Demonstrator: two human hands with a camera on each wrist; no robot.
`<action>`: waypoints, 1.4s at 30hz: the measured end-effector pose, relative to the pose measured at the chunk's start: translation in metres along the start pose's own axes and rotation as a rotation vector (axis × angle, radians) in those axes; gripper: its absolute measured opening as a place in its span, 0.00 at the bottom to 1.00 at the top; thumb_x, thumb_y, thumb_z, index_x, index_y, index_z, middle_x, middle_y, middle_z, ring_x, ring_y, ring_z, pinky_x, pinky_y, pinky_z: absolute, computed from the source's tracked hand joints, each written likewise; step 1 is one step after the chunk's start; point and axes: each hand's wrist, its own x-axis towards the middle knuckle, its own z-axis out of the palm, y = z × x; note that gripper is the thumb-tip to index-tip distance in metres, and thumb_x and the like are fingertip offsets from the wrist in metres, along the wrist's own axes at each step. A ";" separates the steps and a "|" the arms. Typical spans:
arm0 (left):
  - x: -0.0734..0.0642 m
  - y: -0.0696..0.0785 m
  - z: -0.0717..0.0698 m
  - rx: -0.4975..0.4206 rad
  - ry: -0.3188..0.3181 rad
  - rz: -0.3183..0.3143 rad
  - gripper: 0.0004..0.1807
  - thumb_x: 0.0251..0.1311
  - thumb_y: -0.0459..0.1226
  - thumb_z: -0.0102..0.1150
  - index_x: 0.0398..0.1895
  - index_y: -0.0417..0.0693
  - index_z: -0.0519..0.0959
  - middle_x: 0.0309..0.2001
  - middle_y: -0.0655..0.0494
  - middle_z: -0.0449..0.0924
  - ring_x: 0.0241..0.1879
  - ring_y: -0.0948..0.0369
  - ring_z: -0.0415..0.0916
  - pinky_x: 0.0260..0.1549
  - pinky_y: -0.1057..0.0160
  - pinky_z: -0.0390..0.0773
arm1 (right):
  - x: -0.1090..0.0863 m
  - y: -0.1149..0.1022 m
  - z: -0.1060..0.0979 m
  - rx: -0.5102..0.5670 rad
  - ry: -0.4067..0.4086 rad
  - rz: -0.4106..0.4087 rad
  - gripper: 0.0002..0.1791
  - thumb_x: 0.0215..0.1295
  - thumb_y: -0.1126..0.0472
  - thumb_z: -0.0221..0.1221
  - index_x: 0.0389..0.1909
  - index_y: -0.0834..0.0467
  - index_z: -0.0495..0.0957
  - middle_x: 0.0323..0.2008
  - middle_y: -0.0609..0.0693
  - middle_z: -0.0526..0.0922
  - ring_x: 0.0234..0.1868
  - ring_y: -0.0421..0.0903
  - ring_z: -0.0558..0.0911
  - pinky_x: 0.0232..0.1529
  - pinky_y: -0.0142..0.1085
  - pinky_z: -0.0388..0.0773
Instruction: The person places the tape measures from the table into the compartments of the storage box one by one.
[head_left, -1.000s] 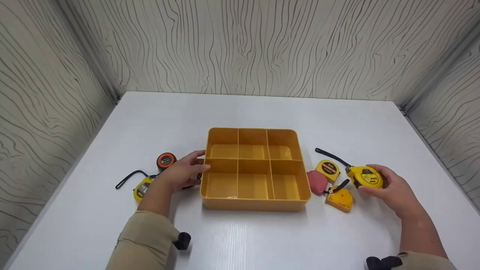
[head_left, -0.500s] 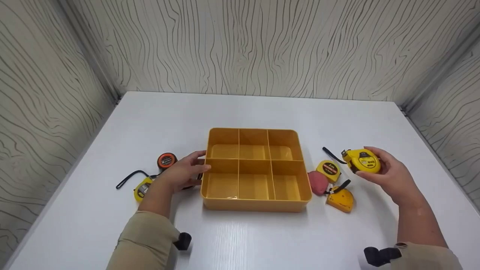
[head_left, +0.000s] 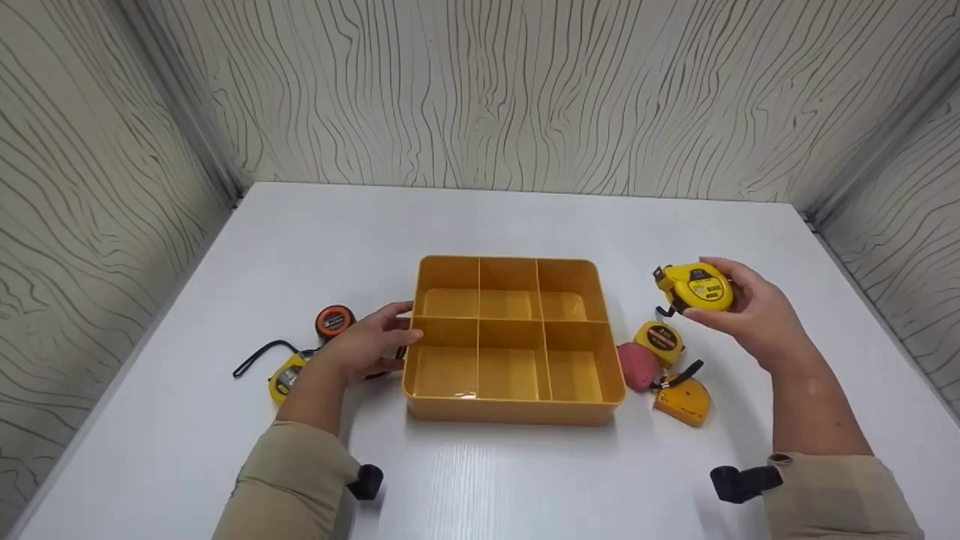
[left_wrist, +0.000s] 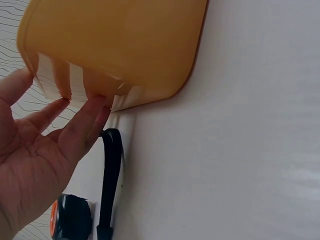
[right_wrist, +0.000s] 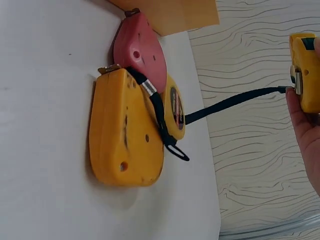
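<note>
My right hand [head_left: 754, 315] grips a yellow tape measure [head_left: 701, 286] between thumb and fingers, raised above the table to the right of the box. Its black strap [right_wrist: 235, 102] hangs down in the right wrist view. On the other side, my left hand [head_left: 371, 343] touches the left wall of a yellow-orange divided box [head_left: 514, 411]. In the left wrist view its fingers [left_wrist: 82, 117] are fairly straight, fingertips against the box wall. All the box's compartments hold nothing.
Right of the box lie a pink tape measure [head_left: 637, 366], a yellow one with a red label [head_left: 660, 341] and an orange-yellow tape measure [head_left: 682, 401] with a strap. By my left hand are an orange-and-black tape measure [head_left: 334, 321] and a yellow-and-grey tape measure [head_left: 285, 379].
My right hand has lifted the yellow tape measure off the table and carried it up, away from me and leftward. My left hand stays at the box.
</note>
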 end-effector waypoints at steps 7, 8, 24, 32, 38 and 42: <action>0.000 0.000 0.000 0.010 0.001 -0.005 0.36 0.51 0.46 0.64 0.65 0.68 0.61 0.60 0.59 0.65 0.56 0.57 0.69 0.49 0.55 0.74 | 0.017 -0.022 0.017 -0.053 -0.036 0.023 0.48 0.48 0.41 0.65 0.67 0.55 0.56 0.60 0.57 0.65 0.57 0.54 0.69 0.52 0.33 0.72; -0.001 0.001 0.000 0.010 0.001 -0.005 0.36 0.51 0.46 0.64 0.65 0.68 0.62 0.60 0.59 0.65 0.56 0.57 0.69 0.49 0.55 0.74 | 0.019 -0.024 0.021 -0.054 -0.042 0.028 0.48 0.47 0.40 0.65 0.67 0.55 0.56 0.60 0.57 0.65 0.57 0.54 0.70 0.54 0.37 0.71; -0.002 0.002 -0.001 0.002 -0.013 0.004 0.40 0.47 0.47 0.67 0.66 0.67 0.61 0.61 0.58 0.64 0.57 0.57 0.68 0.51 0.53 0.73 | 0.033 -0.031 0.070 -0.042 -0.107 0.116 0.52 0.43 0.38 0.66 0.67 0.55 0.55 0.60 0.56 0.65 0.56 0.54 0.69 0.57 0.47 0.69; -0.001 0.003 0.001 -0.023 -0.010 -0.010 0.44 0.41 0.48 0.69 0.65 0.67 0.61 0.60 0.58 0.65 0.57 0.57 0.68 0.50 0.54 0.74 | 0.038 -0.028 0.075 -0.136 -0.133 0.121 0.51 0.45 0.41 0.67 0.67 0.56 0.55 0.60 0.57 0.64 0.57 0.55 0.68 0.58 0.49 0.67; -0.001 0.004 0.000 -0.011 -0.007 -0.015 0.37 0.51 0.44 0.64 0.65 0.67 0.61 0.61 0.58 0.65 0.57 0.57 0.68 0.50 0.54 0.74 | 0.040 -0.028 0.072 -0.151 -0.168 0.142 0.51 0.45 0.42 0.67 0.67 0.56 0.54 0.61 0.58 0.62 0.58 0.55 0.67 0.59 0.50 0.65; -0.002 0.004 0.000 -0.019 -0.007 -0.020 0.36 0.53 0.43 0.63 0.65 0.67 0.61 0.62 0.58 0.64 0.57 0.57 0.68 0.50 0.53 0.73 | 0.041 -0.028 0.069 -0.172 -0.206 0.118 0.48 0.48 0.48 0.67 0.67 0.56 0.53 0.61 0.58 0.61 0.58 0.55 0.66 0.59 0.51 0.64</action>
